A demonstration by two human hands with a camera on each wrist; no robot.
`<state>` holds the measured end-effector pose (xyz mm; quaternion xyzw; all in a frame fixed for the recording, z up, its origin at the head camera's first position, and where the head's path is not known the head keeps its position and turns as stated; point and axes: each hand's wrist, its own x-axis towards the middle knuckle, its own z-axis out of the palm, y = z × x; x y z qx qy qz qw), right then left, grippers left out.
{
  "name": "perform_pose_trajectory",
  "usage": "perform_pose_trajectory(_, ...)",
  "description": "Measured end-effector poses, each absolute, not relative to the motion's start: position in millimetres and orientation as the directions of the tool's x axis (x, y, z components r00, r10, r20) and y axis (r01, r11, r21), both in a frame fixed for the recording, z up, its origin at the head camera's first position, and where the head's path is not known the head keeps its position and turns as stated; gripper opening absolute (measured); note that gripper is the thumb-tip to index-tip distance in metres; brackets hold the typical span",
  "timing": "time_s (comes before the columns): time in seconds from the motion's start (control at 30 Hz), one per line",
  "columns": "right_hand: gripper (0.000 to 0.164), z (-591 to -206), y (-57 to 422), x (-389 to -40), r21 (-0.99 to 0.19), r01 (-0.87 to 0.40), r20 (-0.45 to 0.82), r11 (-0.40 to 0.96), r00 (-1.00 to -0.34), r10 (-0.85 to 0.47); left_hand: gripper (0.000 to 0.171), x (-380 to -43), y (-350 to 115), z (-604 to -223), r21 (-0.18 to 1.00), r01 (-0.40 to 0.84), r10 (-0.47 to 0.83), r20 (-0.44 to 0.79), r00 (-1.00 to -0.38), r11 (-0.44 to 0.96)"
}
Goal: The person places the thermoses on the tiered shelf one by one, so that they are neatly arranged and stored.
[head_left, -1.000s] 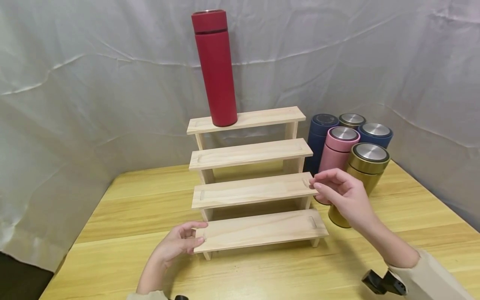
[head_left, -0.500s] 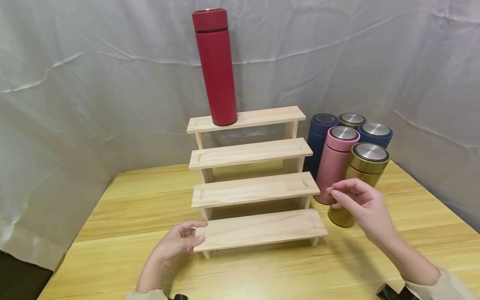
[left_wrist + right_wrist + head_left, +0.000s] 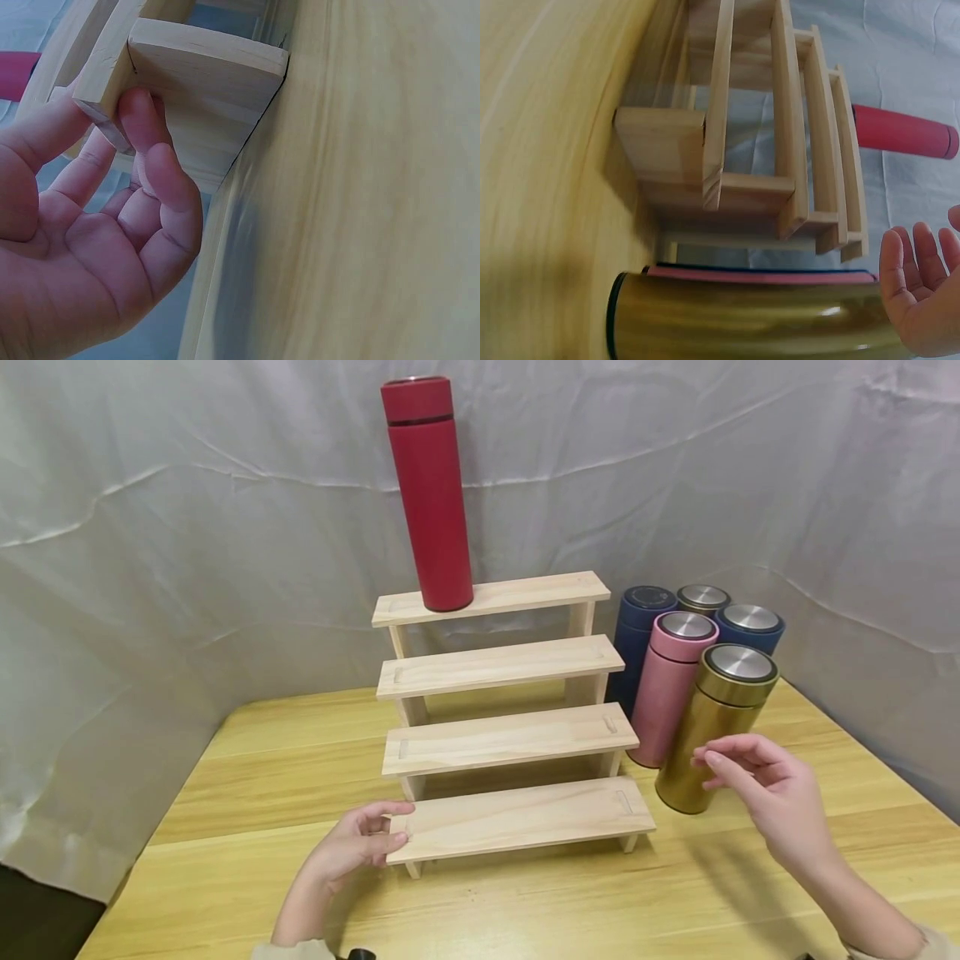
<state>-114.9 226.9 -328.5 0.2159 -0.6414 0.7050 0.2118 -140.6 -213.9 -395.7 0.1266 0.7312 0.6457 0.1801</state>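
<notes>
A wooden step shelf (image 3: pixel 517 818) with several tiers stands mid-table. My left hand (image 3: pixel 358 843) pinches the left end of its lowest board; in the left wrist view the thumb lies over the board (image 3: pixel 112 71) and fingers curl beneath it. On the top tier, toward its left, a red thermos bottle (image 3: pixel 429 502) stands upright. My right hand (image 3: pixel 776 793) hovers in front of a gold thermos (image 3: pixel 708 727), loosely curled and holding nothing. From the right wrist camera, the right hand (image 3: pixel 930 296) appears beside the gold thermos (image 3: pixel 742 315); whether it touches it is unclear.
Behind the gold thermos, right of the shelf, stand a pink thermos (image 3: pixel 667 693), a dark blue thermos (image 3: pixel 633 643), another blue one (image 3: pixel 750 622) and a second gold one (image 3: pixel 703 598), close together. A grey cloth (image 3: pixel 225 568) hangs behind the wooden table (image 3: pixel 285 760).
My right hand has drawn away from the third tier's right end, moving right and toward me, in front of the gold thermos. The left hand keeps its hold on the lowest board.
</notes>
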Motion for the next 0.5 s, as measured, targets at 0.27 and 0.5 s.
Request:
perform_pose_trajectory(0.27, 0.013, -332, 240, -108, -0.822, -0.569, 0.567, -0.022, -0.821, 0.066, 0.049, -141, -213, -395, 0.988, -0.058, 0.404, -0.112, -0.908, 0.143)
perform_pose_trajectory(0.5, 0.015, -342, 254, -108, -0.838, -0.546, 0.542, 0.007, -0.829, 0.14, 0.049, -140, -213, -394, 0.987, -0.057, 0.404, -0.113, -0.908, 0.147)
